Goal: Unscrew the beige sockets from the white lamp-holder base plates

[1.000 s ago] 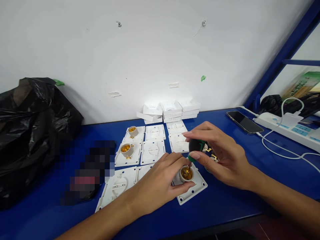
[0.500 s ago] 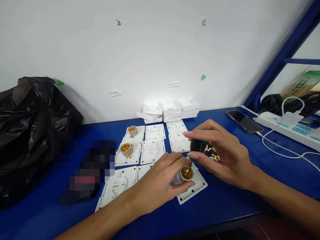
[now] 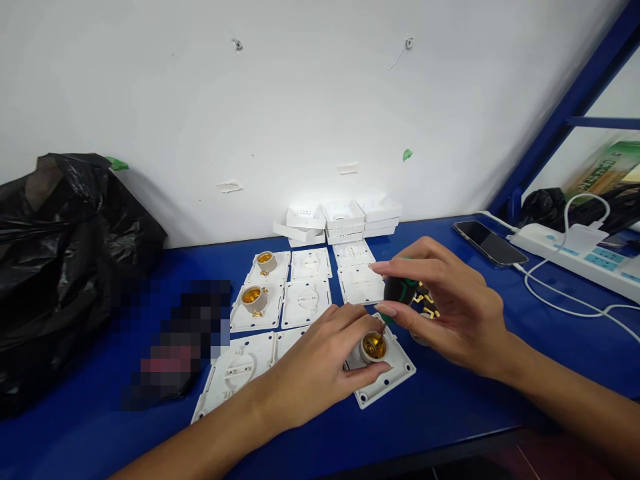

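While the socket (image 3: 374,347) sits mouth-up on the white plate (image 3: 393,381), your left hand (image 3: 323,353) clamps it from the left, and the screwdriver (image 3: 399,289) slants up and rightward from its mouth into your right hand's (image 3: 460,313) thumb-and-finger pinch.

On the left of the blue table (image 3: 430,427) slumps a black plastic bag (image 3: 70,267), beside a blurred dark object (image 3: 185,353) that could be a pouch. At the right, a phone (image 3: 490,243) lies near a white power strip (image 3: 575,257), with white cables (image 3: 555,300) looping over it. A green scrap (image 3: 407,155) clings to the wall (image 3: 320,100).
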The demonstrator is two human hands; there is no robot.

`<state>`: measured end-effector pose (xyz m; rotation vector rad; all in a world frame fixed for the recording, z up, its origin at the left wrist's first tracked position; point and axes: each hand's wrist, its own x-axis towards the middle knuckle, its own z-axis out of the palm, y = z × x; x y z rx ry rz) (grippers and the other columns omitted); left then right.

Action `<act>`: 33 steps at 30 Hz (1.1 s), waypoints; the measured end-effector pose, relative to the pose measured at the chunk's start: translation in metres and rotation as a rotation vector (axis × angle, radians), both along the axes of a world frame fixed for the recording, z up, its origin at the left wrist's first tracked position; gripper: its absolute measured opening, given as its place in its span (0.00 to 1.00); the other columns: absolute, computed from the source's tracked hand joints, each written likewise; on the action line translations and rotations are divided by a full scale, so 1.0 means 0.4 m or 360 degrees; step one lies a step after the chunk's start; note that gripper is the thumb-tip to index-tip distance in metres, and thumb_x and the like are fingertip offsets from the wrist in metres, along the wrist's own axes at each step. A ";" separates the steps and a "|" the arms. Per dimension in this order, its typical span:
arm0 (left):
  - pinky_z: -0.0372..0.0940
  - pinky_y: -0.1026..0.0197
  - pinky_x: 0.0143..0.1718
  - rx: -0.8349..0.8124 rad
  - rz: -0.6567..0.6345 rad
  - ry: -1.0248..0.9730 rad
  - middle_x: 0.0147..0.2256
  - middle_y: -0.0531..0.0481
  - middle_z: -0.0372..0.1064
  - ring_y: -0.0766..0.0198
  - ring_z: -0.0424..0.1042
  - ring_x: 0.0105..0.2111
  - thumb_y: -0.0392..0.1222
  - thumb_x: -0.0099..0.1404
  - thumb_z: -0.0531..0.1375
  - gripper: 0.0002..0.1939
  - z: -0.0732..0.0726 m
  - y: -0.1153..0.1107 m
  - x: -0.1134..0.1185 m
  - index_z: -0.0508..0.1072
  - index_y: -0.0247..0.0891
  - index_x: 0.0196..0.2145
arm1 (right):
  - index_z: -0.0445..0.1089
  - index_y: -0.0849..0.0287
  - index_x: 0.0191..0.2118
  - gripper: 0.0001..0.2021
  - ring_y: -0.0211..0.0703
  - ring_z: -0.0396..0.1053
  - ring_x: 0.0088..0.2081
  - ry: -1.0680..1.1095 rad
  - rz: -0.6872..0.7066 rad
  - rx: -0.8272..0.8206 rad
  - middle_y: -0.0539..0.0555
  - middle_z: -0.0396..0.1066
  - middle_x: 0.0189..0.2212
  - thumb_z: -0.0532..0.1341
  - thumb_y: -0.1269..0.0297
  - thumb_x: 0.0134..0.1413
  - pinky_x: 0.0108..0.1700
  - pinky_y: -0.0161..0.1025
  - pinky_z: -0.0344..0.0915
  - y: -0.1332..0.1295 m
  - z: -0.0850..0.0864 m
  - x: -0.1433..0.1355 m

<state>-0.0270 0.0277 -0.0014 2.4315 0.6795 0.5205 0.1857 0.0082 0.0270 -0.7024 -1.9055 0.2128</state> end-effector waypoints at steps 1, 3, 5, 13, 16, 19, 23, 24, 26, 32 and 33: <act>0.69 0.49 0.53 0.0005 0.0003 -0.0005 0.51 0.46 0.72 0.52 0.71 0.49 0.43 0.70 0.66 0.17 -0.001 0.000 0.000 0.71 0.43 0.54 | 0.70 0.48 0.61 0.26 0.44 0.68 0.40 0.0011 0.0001 -0.0003 0.53 0.74 0.41 0.66 0.76 0.60 0.35 0.42 0.67 0.000 0.000 0.000; 0.69 0.50 0.53 0.0007 0.0000 -0.0007 0.52 0.46 0.71 0.51 0.71 0.50 0.44 0.70 0.67 0.17 -0.002 0.000 0.000 0.71 0.43 0.54 | 0.70 0.49 0.61 0.27 0.44 0.67 0.40 0.0017 -0.0006 -0.0018 0.53 0.73 0.42 0.66 0.77 0.60 0.36 0.42 0.66 -0.001 0.000 0.000; 0.69 0.50 0.53 -0.0005 -0.0004 0.0005 0.52 0.46 0.72 0.51 0.71 0.50 0.44 0.70 0.66 0.17 -0.002 0.000 0.000 0.70 0.44 0.54 | 0.70 0.49 0.61 0.26 0.44 0.67 0.40 0.0005 -0.0010 -0.0029 0.53 0.73 0.42 0.66 0.77 0.60 0.35 0.42 0.66 -0.002 0.001 0.000; 0.68 0.49 0.54 -0.0018 -0.0025 -0.0009 0.51 0.47 0.71 0.53 0.70 0.50 0.43 0.71 0.66 0.15 0.002 0.000 0.001 0.70 0.42 0.53 | 0.72 0.51 0.57 0.22 0.44 0.67 0.37 -0.0082 -0.0168 0.0091 0.52 0.72 0.38 0.69 0.74 0.59 0.32 0.41 0.66 -0.006 0.001 -0.011; 0.69 0.49 0.54 0.0037 -0.0019 -0.0048 0.49 0.47 0.71 0.52 0.71 0.49 0.44 0.71 0.66 0.18 -0.007 0.003 -0.002 0.69 0.44 0.56 | 0.70 0.50 0.60 0.26 0.43 0.67 0.36 0.0039 -0.0093 0.0033 0.52 0.74 0.40 0.71 0.74 0.57 0.34 0.43 0.66 -0.006 -0.002 -0.012; 0.69 0.49 0.53 0.0044 -0.0024 -0.0056 0.51 0.46 0.71 0.51 0.72 0.50 0.45 0.71 0.65 0.16 -0.010 0.005 -0.003 0.70 0.44 0.55 | 0.69 0.49 0.59 0.26 0.44 0.71 0.43 0.0139 0.0271 -0.0280 0.52 0.75 0.46 0.68 0.76 0.59 0.44 0.45 0.70 -0.010 0.011 -0.003; 0.70 0.51 0.52 -0.0045 -0.0035 -0.0062 0.49 0.48 0.73 0.51 0.73 0.50 0.44 0.71 0.65 0.11 -0.001 0.005 0.000 0.72 0.44 0.50 | 0.70 0.51 0.59 0.20 0.46 0.68 0.58 0.0103 0.0727 -0.0712 0.54 0.72 0.54 0.62 0.76 0.65 0.55 0.46 0.70 -0.017 0.035 0.011; 0.70 0.51 0.52 -0.0058 -0.0029 -0.0065 0.47 0.49 0.73 0.52 0.74 0.49 0.44 0.71 0.65 0.11 0.002 0.005 0.002 0.72 0.44 0.49 | 0.71 0.52 0.58 0.20 0.45 0.68 0.57 0.0105 0.0729 -0.0681 0.54 0.72 0.54 0.63 0.76 0.64 0.54 0.44 0.69 -0.017 0.038 0.013; 0.69 0.51 0.52 -0.0063 -0.0018 -0.0082 0.47 0.49 0.73 0.53 0.74 0.47 0.43 0.70 0.66 0.11 0.004 0.004 0.004 0.72 0.44 0.48 | 0.74 0.52 0.57 0.20 0.42 0.68 0.54 0.0161 0.0634 -0.0520 0.53 0.74 0.50 0.66 0.76 0.62 0.52 0.41 0.69 -0.015 0.039 0.015; 0.68 0.53 0.51 -0.0046 -0.0005 -0.0085 0.49 0.48 0.73 0.54 0.72 0.48 0.40 0.69 0.67 0.11 0.001 0.000 0.006 0.71 0.41 0.47 | 0.76 0.53 0.55 0.15 0.41 0.70 0.52 0.0263 0.0759 -0.0747 0.55 0.73 0.52 0.63 0.72 0.66 0.49 0.40 0.69 0.003 0.046 0.023; 0.67 0.54 0.50 -0.0047 -0.0001 -0.0080 0.48 0.49 0.73 0.55 0.72 0.47 0.40 0.69 0.67 0.11 0.000 0.000 0.006 0.71 0.41 0.46 | 0.77 0.53 0.53 0.14 0.41 0.70 0.50 0.0323 0.0751 -0.0711 0.54 0.73 0.49 0.66 0.71 0.64 0.49 0.39 0.68 0.007 0.048 0.025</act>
